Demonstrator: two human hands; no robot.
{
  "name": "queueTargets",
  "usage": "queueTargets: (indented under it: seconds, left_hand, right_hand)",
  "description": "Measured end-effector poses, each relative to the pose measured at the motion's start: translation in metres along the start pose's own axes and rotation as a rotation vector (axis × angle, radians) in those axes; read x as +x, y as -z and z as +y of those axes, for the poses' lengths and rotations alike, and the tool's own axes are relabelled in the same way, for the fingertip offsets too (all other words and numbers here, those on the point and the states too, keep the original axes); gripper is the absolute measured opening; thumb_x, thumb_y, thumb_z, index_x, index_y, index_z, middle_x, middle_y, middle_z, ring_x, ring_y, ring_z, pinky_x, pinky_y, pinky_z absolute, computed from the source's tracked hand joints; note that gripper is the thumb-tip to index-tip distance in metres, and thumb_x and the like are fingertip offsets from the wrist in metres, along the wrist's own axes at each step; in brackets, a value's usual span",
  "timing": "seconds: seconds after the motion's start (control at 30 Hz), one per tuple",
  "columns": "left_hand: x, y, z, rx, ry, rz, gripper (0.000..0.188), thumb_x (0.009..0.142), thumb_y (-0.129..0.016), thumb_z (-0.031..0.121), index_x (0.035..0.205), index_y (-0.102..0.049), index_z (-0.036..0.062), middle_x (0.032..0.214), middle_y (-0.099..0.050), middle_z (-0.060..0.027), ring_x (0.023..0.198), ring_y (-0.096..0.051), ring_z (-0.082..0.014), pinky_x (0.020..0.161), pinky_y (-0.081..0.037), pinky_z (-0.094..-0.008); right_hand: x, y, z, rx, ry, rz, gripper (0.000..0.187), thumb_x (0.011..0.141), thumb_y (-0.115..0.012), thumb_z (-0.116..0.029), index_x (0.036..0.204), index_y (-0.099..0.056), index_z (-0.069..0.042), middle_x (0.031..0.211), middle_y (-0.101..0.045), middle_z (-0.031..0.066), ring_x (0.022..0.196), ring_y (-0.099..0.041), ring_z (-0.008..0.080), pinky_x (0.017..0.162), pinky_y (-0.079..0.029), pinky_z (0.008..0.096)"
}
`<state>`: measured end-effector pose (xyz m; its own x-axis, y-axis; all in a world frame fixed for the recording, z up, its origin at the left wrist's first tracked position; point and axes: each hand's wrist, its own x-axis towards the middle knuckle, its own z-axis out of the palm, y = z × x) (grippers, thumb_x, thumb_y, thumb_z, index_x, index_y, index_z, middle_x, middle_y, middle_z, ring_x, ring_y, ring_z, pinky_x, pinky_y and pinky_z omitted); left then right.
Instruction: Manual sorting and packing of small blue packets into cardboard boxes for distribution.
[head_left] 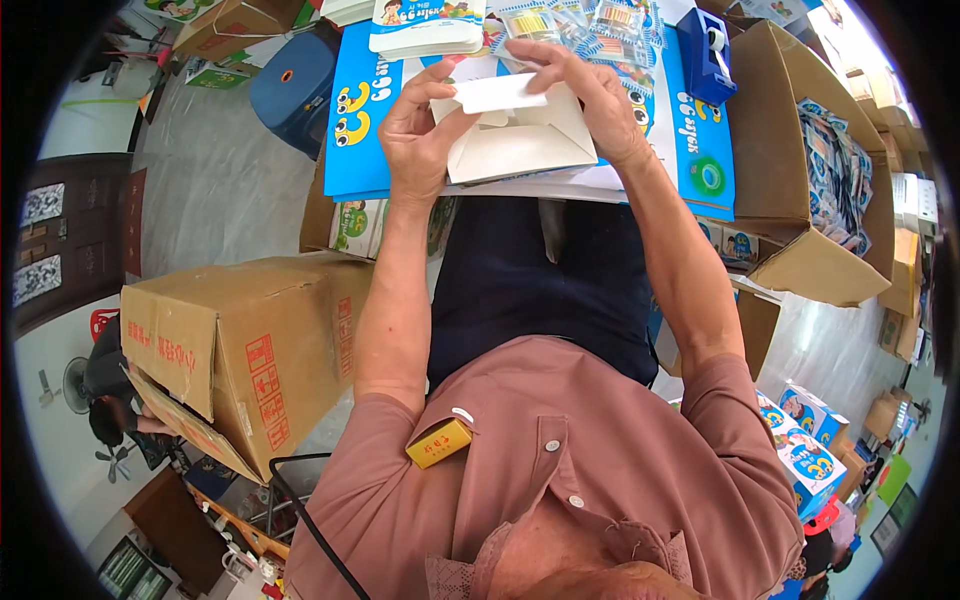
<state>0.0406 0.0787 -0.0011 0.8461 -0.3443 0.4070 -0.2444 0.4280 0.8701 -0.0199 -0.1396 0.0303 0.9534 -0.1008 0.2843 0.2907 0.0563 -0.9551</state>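
A small carton (522, 152) is tipped toward me at the near side of the table, its white inside showing and its flaps standing out. My left hand (420, 132) pinches the left end of a white flap (502, 94) between thumb and fingers. At the flap's right end, my right hand (592, 98) grips the carton with bent fingers. Just beyond lie several small clear packets (612, 38) with coloured sticks inside. To their left is a stack of flat printed cartons (428, 28). The carton's outer faces are mostly hidden.
Blue printed board (360, 165) covers the table. On its right are a blue tape dispenser (706, 56) and a green tape roll (708, 176). A large box (780, 200) of packets stands at the right, a blue stool (292, 85) and a brown box (250, 350) at the left.
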Motion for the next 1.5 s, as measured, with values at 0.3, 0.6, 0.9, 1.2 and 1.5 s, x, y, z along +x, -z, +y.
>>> queueTargets:
  seconds: [0.3, 0.6, 0.9, 1.2, 1.5]
  left_hand:
    - [0.000, -0.011, 0.040, 0.288, 0.434, -0.085, 0.035, 0.095, -0.071, 0.012, 0.126, -0.062, -0.0007, 0.125, -0.067, -0.0186, 0.109, -0.067, -0.0218, 0.092, -0.053, -0.0323]
    - [-0.003, -0.014, 0.041, 0.388, 0.471, 0.052, 0.038, 0.099, -0.071, 0.025, 0.126, -0.064, -0.0005, 0.116, -0.070, -0.0208, 0.111, -0.064, -0.0223, 0.095, -0.051, -0.0340]
    - [-0.034, -0.027, 0.102, 0.775, -0.595, -0.248, 0.031, 0.087, -0.082, 0.036, 0.106, -0.076, 0.0133, 0.118, -0.064, -0.0107, 0.115, -0.060, -0.0313, 0.100, -0.052, -0.0484]
    - [-0.063, -0.009, 0.119, 1.042, -0.638, -0.463, 0.097, 0.076, -0.069, 0.083, 0.133, -0.061, 0.0046, 0.138, -0.048, -0.0146, 0.141, -0.041, -0.0368, 0.106, -0.047, -0.0589]
    - [-0.055, 0.044, 0.138, 0.361, 0.591, -0.110, 0.103, 0.067, -0.089, 0.014, 0.153, -0.035, -0.0031, 0.142, -0.054, -0.0140, 0.129, -0.055, -0.0230, 0.110, -0.043, -0.0378]
  right_hand:
    - [0.006, 0.008, -0.025, -0.738, -0.144, -0.180, 0.035, 0.084, -0.081, -0.027, 0.111, -0.072, -0.006, 0.123, -0.073, 0.0116, 0.106, -0.070, 0.0229, 0.094, -0.053, 0.0338]
    - [-0.001, -0.002, -0.034, -0.699, -0.119, -0.212, 0.048, 0.094, -0.068, -0.035, 0.131, -0.065, -0.005, 0.121, -0.072, 0.0135, 0.113, -0.069, 0.0261, 0.100, -0.051, 0.0367]
    - [-0.081, -0.003, -0.075, -0.003, -0.418, 0.285, 0.056, 0.108, -0.039, -0.036, 0.154, -0.044, -0.004, 0.148, -0.053, 0.0178, 0.136, -0.053, 0.0278, 0.114, -0.042, 0.0388]
    - [-0.090, -0.007, -0.085, 0.330, -0.656, -0.140, 0.123, 0.069, -0.085, -0.036, 0.165, -0.016, -0.004, 0.152, -0.047, 0.0213, 0.135, -0.053, 0.0292, 0.112, -0.044, 0.0343]
    - [-0.001, -0.044, -0.048, -0.369, 0.212, -0.352, 0.121, 0.074, -0.086, -0.055, 0.165, -0.022, -0.007, 0.158, -0.042, 0.0198, 0.148, -0.037, 0.0346, 0.120, -0.035, 0.0465]
